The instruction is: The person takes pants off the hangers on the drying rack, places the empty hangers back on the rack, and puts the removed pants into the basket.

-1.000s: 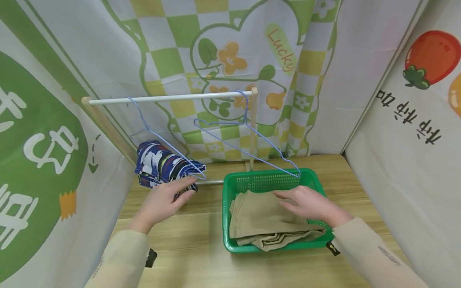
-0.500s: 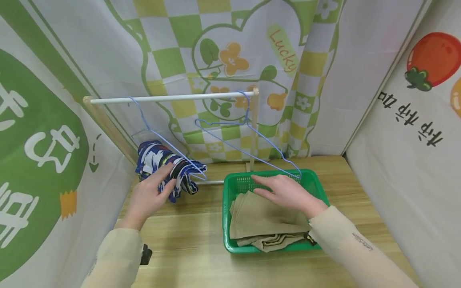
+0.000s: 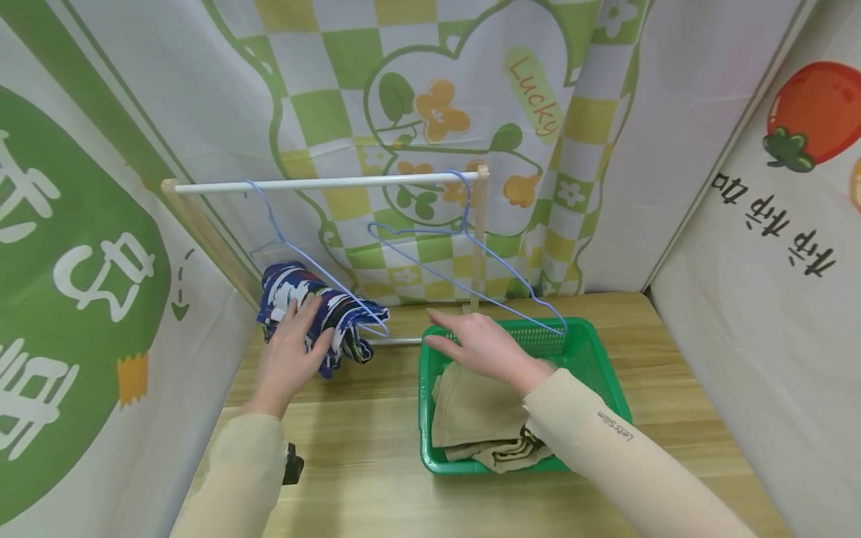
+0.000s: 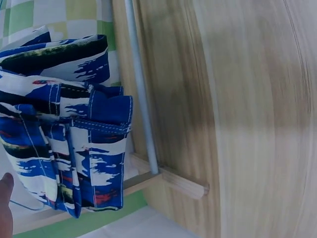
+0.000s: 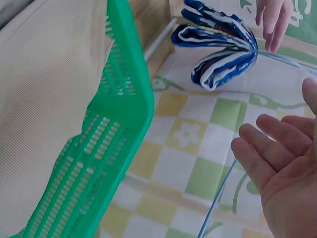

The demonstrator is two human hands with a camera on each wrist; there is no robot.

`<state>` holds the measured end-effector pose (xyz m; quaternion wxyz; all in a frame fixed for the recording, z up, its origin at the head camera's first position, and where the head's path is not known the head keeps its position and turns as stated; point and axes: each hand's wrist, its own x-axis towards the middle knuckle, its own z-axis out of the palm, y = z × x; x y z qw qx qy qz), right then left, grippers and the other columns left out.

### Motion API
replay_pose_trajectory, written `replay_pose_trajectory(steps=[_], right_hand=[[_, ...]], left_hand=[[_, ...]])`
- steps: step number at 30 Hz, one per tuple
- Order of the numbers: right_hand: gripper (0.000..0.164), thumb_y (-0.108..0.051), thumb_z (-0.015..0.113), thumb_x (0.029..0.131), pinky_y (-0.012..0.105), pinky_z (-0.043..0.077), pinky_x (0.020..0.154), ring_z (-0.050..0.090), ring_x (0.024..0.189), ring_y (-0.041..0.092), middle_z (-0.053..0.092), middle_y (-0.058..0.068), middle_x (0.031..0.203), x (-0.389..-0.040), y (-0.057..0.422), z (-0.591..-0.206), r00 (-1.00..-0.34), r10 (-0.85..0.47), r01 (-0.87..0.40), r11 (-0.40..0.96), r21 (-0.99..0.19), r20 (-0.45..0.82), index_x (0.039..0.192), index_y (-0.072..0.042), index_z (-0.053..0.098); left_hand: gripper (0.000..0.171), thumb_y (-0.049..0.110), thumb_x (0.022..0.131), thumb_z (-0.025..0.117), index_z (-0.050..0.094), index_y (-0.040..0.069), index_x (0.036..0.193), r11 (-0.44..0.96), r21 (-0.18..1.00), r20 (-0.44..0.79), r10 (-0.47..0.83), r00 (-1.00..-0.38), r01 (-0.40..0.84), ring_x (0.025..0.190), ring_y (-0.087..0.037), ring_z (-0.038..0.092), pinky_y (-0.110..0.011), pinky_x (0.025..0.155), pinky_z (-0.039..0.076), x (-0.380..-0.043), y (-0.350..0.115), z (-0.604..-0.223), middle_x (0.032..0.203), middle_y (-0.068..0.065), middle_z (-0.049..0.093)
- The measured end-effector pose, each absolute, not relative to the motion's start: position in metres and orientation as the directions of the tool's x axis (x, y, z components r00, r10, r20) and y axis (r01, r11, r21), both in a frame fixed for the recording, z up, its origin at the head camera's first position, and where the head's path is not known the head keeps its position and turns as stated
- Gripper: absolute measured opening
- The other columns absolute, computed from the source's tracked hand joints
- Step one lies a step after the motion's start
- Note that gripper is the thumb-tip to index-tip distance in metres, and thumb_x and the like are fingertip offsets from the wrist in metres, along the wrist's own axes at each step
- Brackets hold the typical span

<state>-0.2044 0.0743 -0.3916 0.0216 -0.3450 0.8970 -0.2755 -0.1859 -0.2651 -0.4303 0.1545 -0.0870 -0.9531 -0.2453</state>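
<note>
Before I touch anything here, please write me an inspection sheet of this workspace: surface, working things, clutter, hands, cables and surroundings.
Surface: wood-grain table; rack and basket stand on it.
Working things: patterned cloth hangs folded on the left hanger; right hanger holds no cloth; khaki cloth lies folded in the basket.
Clutter: nothing seen.
Hands: left hand at the patterned cloth, contact unclear; right hand in the air, fingers loosely extended, holding nothing.
Cables: nothing seen.
Surroundings: checked backdrop behind, printed walls at both sides.
</note>
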Motion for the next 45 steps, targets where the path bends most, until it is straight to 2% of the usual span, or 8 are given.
replay_pose_trajectory(steps=[3, 7, 11, 16, 22, 33, 40, 45], right_hand=[[0.06, -0.041, 0.054, 0.106, 0.035, 0.057, 0.077, 0.045, 0.047, 0.011, 0.075, 0.009, 0.086, -0.207, 0.062, -0.39, -0.769, -0.623, -0.587, 0.602, -0.542, 0.141, 0.155, -0.008, 0.044], [0.062, -0.042, 0.053, 0.106, 0.034, 0.052, 0.073, 0.024, 0.04, 0.007, 0.045, 0.0, 0.05, -0.21, 0.046, -0.388, -0.777, -0.62, -0.551, 0.584, -0.596, 0.11, 0.157, -0.009, 0.04], [0.065, -0.045, 0.051, 0.106, 0.038, 0.053, 0.086, 0.035, 0.043, 0.011, 0.059, 0.002, 0.062, -0.213, 0.032, -0.387, -0.791, -0.609, -0.492, 0.575, -0.654, 0.059, 0.16, -0.013, 0.034], [0.065, -0.047, 0.051, 0.105, 0.044, 0.052, 0.105, 0.071, 0.086, 0.019, 0.072, 0.011, 0.124, -0.217, 0.016, -0.389, -0.815, -0.578, -0.441, 0.575, -0.69, 0.039, 0.16, -0.015, 0.035], [0.064, -0.044, 0.052, 0.106, 0.045, 0.046, 0.113, 0.06, 0.13, 0.029, 0.055, 0.012, 0.149, -0.216, -0.002, -0.388, -0.8, -0.597, -0.462, 0.551, -0.695, 0.058, 0.159, -0.012, 0.036], [0.049, -0.034, 0.051, 0.108, 0.039, 0.053, 0.104, 0.067, 0.118, 0.023, 0.068, 0.01, 0.132, -0.214, -0.018, -0.392, -0.79, -0.603, -0.507, 0.541, -0.671, 0.111, 0.149, -0.008, 0.052], [0.023, -0.025, 0.05, 0.109, 0.026, 0.05, 0.065, 0.058, 0.072, 0.013, 0.067, 0.003, 0.088, -0.208, -0.028, -0.393, -0.81, -0.559, -0.505, 0.512, -0.695, 0.177, 0.113, -0.007, 0.065], [0.027, -0.028, 0.043, 0.111, 0.022, 0.04, 0.052, 0.048, 0.059, 0.011, 0.056, 0.0, 0.075, -0.202, -0.032, -0.392, -0.847, -0.497, -0.45, 0.479, -0.754, 0.19, 0.103, -0.008, 0.059]], left_hand=[[0.066, 0.032, 0.103, 0.057, 0.035, 0.004, 0.158, 0.866, 0.44, 0.33, 0.088, -0.94, 0.236, 0.152, -0.05, 0.015, -0.075, 0.116, 0.021, -0.19, -0.262, -0.431, 0.165, -0.02, 0.028], [0.068, 0.032, 0.103, 0.056, 0.031, 0.003, 0.159, 0.875, 0.433, 0.312, 0.082, -0.947, 0.219, 0.153, -0.049, 0.012, -0.072, 0.119, 0.018, -0.194, -0.259, -0.434, 0.167, -0.02, 0.024], [0.069, 0.036, 0.105, 0.053, 0.028, 0.005, 0.161, 0.879, 0.433, 0.27, 0.083, -0.959, 0.199, 0.154, -0.047, 0.01, -0.071, 0.12, 0.016, -0.195, -0.258, -0.437, 0.168, -0.019, 0.021], [0.067, 0.039, 0.105, 0.051, 0.031, 0.006, 0.16, 0.89, 0.415, 0.246, 0.091, -0.965, 0.19, 0.154, -0.049, 0.011, -0.07, 0.12, 0.018, -0.194, -0.256, -0.442, 0.168, -0.017, 0.022], [0.065, 0.036, 0.104, 0.053, 0.035, 0.005, 0.158, 0.897, 0.392, 0.263, 0.103, -0.959, 0.203, 0.152, -0.05, 0.017, -0.071, 0.118, 0.022, -0.194, -0.254, -0.447, 0.167, -0.017, 0.026], [0.063, 0.035, 0.103, 0.054, 0.039, 0.005, 0.156, 0.911, 0.348, 0.29, 0.121, -0.949, 0.222, 0.151, -0.048, 0.023, -0.069, 0.117, 0.027, -0.192, -0.251, -0.45, 0.165, -0.016, 0.031], [0.06, 0.029, 0.102, 0.057, 0.043, 0.005, 0.155, 0.904, 0.339, 0.339, 0.14, -0.93, 0.26, 0.149, -0.047, 0.029, -0.067, 0.116, 0.032, -0.188, -0.247, -0.452, 0.162, -0.016, 0.037], [0.058, 0.026, 0.099, 0.06, 0.049, 0.003, 0.15, 0.901, 0.287, 0.45, 0.173, -0.876, 0.326, 0.145, -0.047, 0.037, -0.063, 0.115, 0.037, -0.186, -0.244, -0.456, 0.157, -0.018, 0.045]])
